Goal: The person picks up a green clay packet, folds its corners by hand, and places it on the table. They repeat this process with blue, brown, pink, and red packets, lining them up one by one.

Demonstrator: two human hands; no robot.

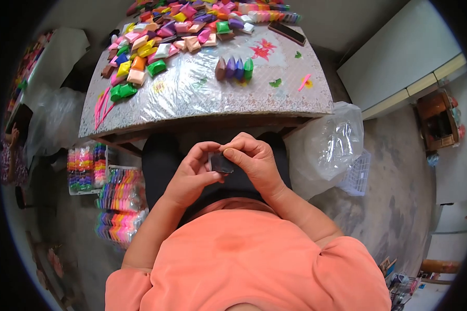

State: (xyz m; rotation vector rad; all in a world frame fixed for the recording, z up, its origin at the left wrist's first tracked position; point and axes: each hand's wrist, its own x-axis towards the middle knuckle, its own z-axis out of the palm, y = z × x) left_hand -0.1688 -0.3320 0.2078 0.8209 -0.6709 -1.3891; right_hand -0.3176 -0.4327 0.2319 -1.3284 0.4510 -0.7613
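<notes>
Over my lap, just below the table's front edge, my left hand (pixel 196 173) and my right hand (pixel 252 161) hold a small black packet (pixel 221 163) between them. The left fingers and thumb grip its left side. My right thumb and fingers pinch its upper edge. On the table (pixel 187 101) stand several small packets (pixel 234 69) in a row, brown, purple, blue and green. A large heap of colourful packets (pixel 166 35) covers the table's back left part.
A dark phone (pixel 287 32) lies at the back right of the table. Pink strips (pixel 104 108) lie at its left edge. A clear plastic bag (pixel 329 147) and a basket (pixel 355 173) stand right. Bundled colourful packs (pixel 120 197) are on the left. Another person's hand (pixel 14 136) shows far left.
</notes>
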